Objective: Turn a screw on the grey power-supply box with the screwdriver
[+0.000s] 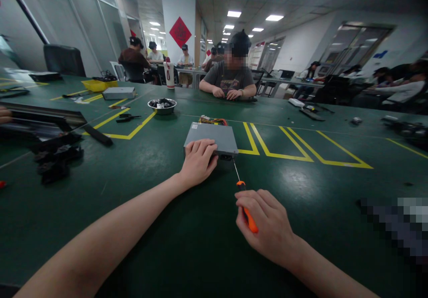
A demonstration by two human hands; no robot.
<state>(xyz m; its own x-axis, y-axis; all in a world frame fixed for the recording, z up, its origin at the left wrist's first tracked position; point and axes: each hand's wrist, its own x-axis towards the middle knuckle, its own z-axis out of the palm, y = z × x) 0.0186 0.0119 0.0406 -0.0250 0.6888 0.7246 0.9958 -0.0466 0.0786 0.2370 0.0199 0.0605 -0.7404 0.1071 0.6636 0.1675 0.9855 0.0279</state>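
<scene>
A grey metal computer power supply (214,135) lies flat on the green table (160,262), with a bundle of coloured cables (214,121) at its far side. My left hand (199,162) rests over its near left edge, fingers on the top face and thumb toward the near side, gripping it. In my right hand (267,222) is an orange and black screwdriver (250,221), fingers wrapped round its handle. The thin shaft points away from me, its tip at the near right corner of the power supply beside the black socket (226,157). Whether the tip sits in a screw is too small to tell.
Beyond the power supply stands a metal bowl (162,106) of dark parts. A yellow tray (99,85) and another grey box (119,93) are farther left. Black parts (58,157) lie at left. A co-worker (230,72) sits across the table. Yellow tape (287,157) marks the surface.
</scene>
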